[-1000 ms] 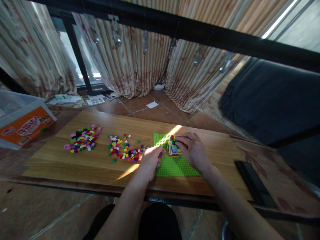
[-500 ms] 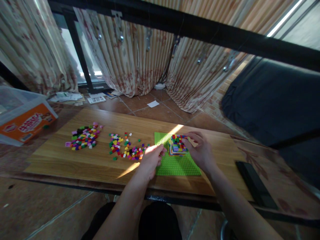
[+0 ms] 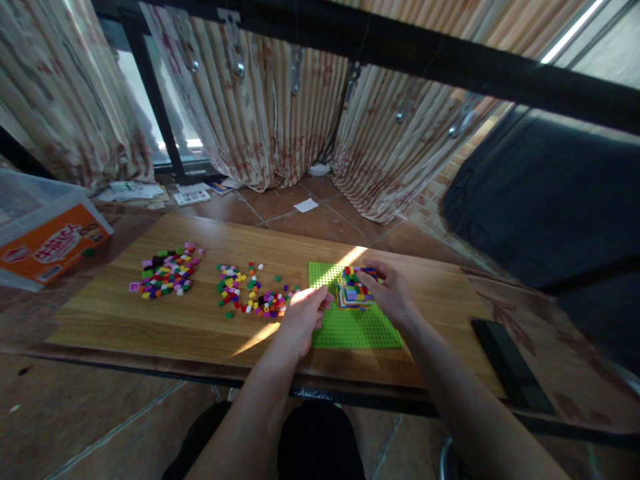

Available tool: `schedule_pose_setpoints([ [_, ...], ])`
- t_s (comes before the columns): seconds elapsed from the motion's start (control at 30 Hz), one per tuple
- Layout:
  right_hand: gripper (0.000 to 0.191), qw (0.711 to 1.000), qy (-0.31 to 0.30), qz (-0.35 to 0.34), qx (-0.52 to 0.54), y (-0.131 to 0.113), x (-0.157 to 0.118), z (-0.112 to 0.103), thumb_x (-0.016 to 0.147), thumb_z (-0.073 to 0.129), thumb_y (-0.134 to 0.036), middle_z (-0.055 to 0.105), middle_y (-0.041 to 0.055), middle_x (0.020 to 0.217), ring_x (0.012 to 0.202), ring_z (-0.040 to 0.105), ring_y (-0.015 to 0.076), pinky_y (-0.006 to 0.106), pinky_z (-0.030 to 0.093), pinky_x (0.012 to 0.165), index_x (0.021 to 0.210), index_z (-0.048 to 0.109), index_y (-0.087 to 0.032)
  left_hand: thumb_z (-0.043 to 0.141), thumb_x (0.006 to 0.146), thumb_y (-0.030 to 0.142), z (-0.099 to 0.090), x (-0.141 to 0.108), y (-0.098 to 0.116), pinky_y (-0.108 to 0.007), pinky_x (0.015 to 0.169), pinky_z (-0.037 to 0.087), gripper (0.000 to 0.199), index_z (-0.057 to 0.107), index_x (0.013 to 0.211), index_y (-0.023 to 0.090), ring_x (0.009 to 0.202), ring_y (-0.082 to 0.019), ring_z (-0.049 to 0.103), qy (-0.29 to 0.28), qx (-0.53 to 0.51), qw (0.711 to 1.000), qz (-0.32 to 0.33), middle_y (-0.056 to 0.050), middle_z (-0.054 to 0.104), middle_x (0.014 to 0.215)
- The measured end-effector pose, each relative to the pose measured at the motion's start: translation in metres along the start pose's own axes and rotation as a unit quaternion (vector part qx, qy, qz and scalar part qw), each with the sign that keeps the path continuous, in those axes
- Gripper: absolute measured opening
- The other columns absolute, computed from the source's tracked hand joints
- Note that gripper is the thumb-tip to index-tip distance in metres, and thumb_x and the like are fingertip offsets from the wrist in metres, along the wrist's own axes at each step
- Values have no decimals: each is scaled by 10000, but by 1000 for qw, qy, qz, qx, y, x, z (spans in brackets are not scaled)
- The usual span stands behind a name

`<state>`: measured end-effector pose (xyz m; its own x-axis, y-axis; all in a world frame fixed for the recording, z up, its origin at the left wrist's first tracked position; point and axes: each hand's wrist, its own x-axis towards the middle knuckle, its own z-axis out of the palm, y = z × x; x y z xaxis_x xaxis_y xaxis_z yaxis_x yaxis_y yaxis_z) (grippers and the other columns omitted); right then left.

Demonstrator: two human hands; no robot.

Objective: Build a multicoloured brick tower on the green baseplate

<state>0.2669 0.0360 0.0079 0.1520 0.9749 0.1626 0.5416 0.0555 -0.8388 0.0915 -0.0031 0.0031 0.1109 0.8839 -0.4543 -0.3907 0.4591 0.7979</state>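
Note:
A small, many-coloured structure of toy bricks (image 3: 350, 295) stands on a bright green studded baseplate (image 3: 357, 333). My right hand (image 3: 394, 291) is closed round its far right corner, thumb over the top and fingers behind; whether a loose brick is in the pinch is hidden. Just left of the structure, my left hand (image 3: 303, 316) hovers over the baseplate's left edge, apart from the bricks. Its fingers are curled together, and what they hold, if anything, is too small to make out. Loose toy bricks (image 3: 270, 305) lie beside that hand.
Another pile of loose bricks (image 3: 170, 272) lies farther left on the wooden board (image 3: 200, 333). A clear plastic box (image 3: 55, 233) with an orange label stands at the left end. To the right is a dark, flat oblong object (image 3: 510, 367). A black bar (image 3: 380, 47) crosses above.
My right hand has shifted slightly left, its thumb farther over the top of the brick structure. My left hand stays almost in place. The view has tilted a little.

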Motion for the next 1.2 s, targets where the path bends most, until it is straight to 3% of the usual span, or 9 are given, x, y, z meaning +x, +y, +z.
schedule_pose_setpoints([
  [0.13,347,999,-26,14,26,-4,0,0,732,618,-439,711,58,785,671,632,169,301,509,628,907,706,-153,613,748,285,0,0,0,-165,401,128,197,601,652,113,405,3,289,3,3,1000,-1,18,494,619],
  [0.4,309,998,-28,36,41,1,5,4,708,624,-411,698,35,731,624,614,157,291,504,582,868,719,-164,634,759,297,0,0,-4,-155,390,138,223,604,645,108,391,9,292,-1,-18,1000,-3,27,496,593],
  [0.53,287,998,-30,47,30,0,5,4,706,622,-401,697,28,724,626,622,164,302,509,594,850,715,-171,650,784,342,0,-2,-2,-132,363,156,276,600,665,99,402,4,330,-14,-100,995,-16,24,495,593],
  [0.6,300,998,-34,40,21,0,6,2,714,623,-414,703,35,749,665,637,180,319,521,621,867,712,-171,625,818,380,-1,-3,2,-119,359,235,309,606,696,97,430,-12,392,-26,-165,985,-35,8,517,605],
  [0.67,343,1000,-3,20,11,-3,3,-2,729,624,-439,715,63,838,755,655,206,352,536,678,923,707,-168,548,876,413,-1,-5,9,-128,416,384,352,623,754,91,496,-43,493,-39,-224,972,-57,-34,576,653],
  [0.73,386,997,70,-17,-5,-10,-5,-6,760,615,-452,707,103,985,881,654,230,394,538,757,1009,692,-167,451,921,449,-2,-8,16,-183,549,516,421,635,828,82,622,-97,599,-50,-274,958,-70,-93,638,748],
  [0.83,327,987,128,-96,-28,-30,-28,-9,834,572,-416,679,110,1077,940,637,224,419,531,816,1052,683,-199,371,930,522,-3,-13,24,-269,722,571,512,631,907,81,820,-171,663,-73,-330,939,-67,-158,673,911],
  [0.97,194,974,42,-211,-76,-56,-59,2,888,533,-307,671,69,1023,954,625,207,386,526,837,966,703,-256,367,908,580,-4,-18,27,-302,793,559,553,625,965,94,949,-215,658,-111,-353,927,-54,-181,667,1026],
  [1.2,259,923,-95,-309,-210,-61,-53,22,902,497,-200,656,60,1071,1009,564,231,420,479,884,1067,683,-273,313,908,614,-9,-19,27,-274,668,528,595,632,1036,129,709,-158,629,-157,-303,939,-53,-113,659,858],
])
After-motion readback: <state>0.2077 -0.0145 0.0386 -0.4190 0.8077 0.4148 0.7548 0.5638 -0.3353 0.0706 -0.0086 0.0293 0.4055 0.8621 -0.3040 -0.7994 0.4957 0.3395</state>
